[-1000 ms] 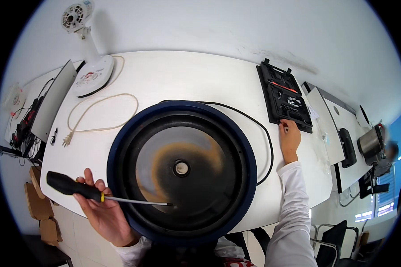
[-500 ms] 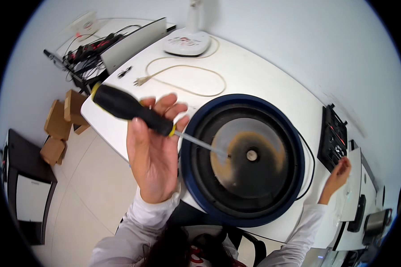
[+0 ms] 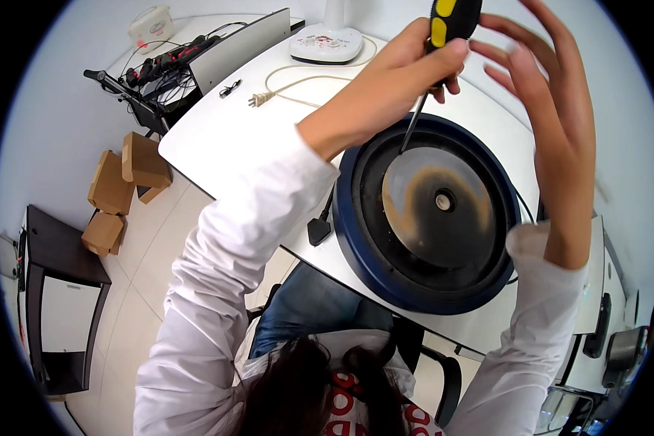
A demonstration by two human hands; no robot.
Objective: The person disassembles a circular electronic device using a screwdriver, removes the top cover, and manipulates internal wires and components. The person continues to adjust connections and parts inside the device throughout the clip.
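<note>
My left hand (image 3: 400, 80) is closed round the black-and-yellow handle of a screwdriver (image 3: 450, 22), which stands steeply over a round appliance. Its thin shaft runs down to the upper left edge of the grey metal disc (image 3: 432, 236), apparently touching there. The disc has brown scorch-like stains and a small central hole. Around it lie a black ring and the blue rim (image 3: 353, 247) of the appliance. My right hand (image 3: 559, 123) is raised beside the screwdriver handle, fingers spread and holding nothing.
Lying on the white table (image 3: 221, 149) are a pale plug cord (image 3: 260, 98), a small black cable (image 3: 230, 89) and a black plug (image 3: 318, 231). At the back stands a white base with buttons (image 3: 325, 45). Cardboard boxes (image 3: 112, 182) and a dark cabinet (image 3: 64, 240) are at left.
My left hand has swung right and up, turning the screwdriver tip-down onto the disc's edge. My right hand has come up from the black tool case at the right. The view has shifted.
</note>
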